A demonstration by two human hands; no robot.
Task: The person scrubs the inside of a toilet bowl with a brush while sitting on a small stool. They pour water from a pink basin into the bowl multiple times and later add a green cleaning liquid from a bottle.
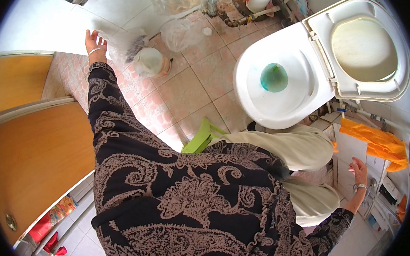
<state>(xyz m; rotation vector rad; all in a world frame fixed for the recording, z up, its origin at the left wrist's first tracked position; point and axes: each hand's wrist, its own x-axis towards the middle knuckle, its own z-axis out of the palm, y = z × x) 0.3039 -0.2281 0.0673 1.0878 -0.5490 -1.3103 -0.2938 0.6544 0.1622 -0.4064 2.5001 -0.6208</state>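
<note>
My left hand (96,44) is stretched out at the upper left, fingers apart, with nothing in it. It is near a white plastic bucket (151,62) and clear plastic bags on the floor beside the wall. My right hand (359,171) is at the right, below an orange cloth (374,142); its fingers are loosely bent and nothing shows in them. In front of me stands a white toilet (251,81) with its seat (400,61) raised. Blue-green water (274,77) lies in its bowl.
A green plastic stool (197,139) is partly hidden by my patterned top. Another clear bag (179,35) lies on the pink tiled floor (184,88). Pipes (211,2) run along the far wall. A wooden door (37,149) takes up the left side.
</note>
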